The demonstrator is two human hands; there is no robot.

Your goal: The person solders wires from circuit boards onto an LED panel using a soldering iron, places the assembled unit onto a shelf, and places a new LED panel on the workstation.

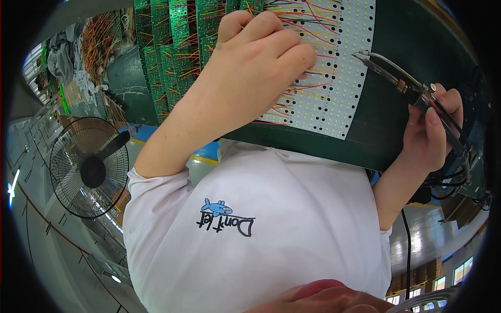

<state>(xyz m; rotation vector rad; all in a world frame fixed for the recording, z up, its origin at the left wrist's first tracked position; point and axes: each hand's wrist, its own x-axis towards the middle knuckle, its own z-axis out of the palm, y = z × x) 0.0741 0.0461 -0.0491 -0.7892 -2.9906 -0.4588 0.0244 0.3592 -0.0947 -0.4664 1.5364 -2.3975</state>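
Observation:
My right hand (432,128) is wrapped round a soldering iron (415,94) with a thin curved metal tube running along it to the tip. Its tip hangs over the right part of a white LED board panel (334,99), which has rows of small yellowish chips and dark round holes. My left hand (263,62) lies across the panel's left side, fingers curled down among red, yellow and black wires (313,34). Its fingertips are hidden under the hand, so what they pinch cannot be made out. Left of this hand, green circuit boards (180,31) with wires stand in rows.
The dark green worktable (402,39) runs beneath the panel. A bundle of red and orange wires (99,47) lies at the far left, near grey cloth (62,57). A black fan (91,169) stands to the left. Black cables (446,182) hang by my right wrist.

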